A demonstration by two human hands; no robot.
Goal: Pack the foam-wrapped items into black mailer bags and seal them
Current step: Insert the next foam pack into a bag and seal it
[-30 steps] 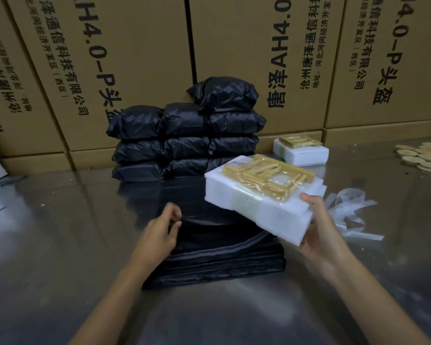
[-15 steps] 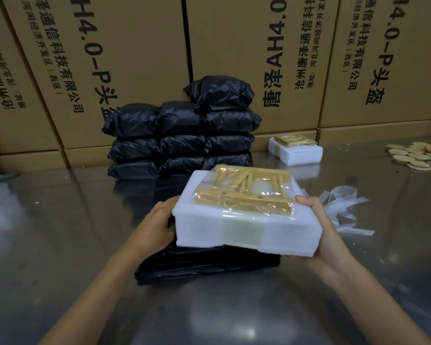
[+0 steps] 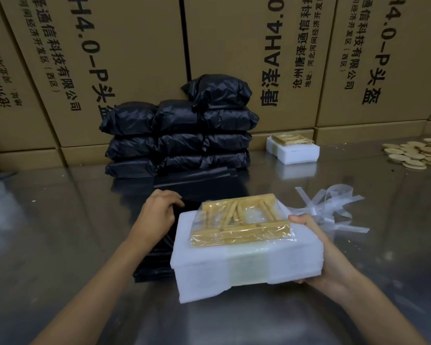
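My right hand (image 3: pixel 319 247) grips the right end of a white foam-wrapped item (image 3: pixel 244 265) with a wooden piece in clear film on top. The item hangs low over the near side of a stack of flat black mailer bags (image 3: pixel 157 265). My left hand (image 3: pixel 157 217) pinches the top bag's edge (image 3: pixel 184 202) just left of the item. Several sealed black bags (image 3: pixel 184 135) are piled at the back. A second foam-wrapped item (image 3: pixel 294 150) lies back right.
Large cardboard boxes (image 3: pixel 135 58) form a wall behind the shiny metal table (image 3: pixel 47 232). Clear plastic strips (image 3: pixel 334 207) lie right of my right hand. Round tan discs (image 3: pixel 416 153) are heaped at the far right.
My right hand has brought the foam-wrapped item down and nearer to me, level over the bag stack. My left hand stays at the top bag's edge.
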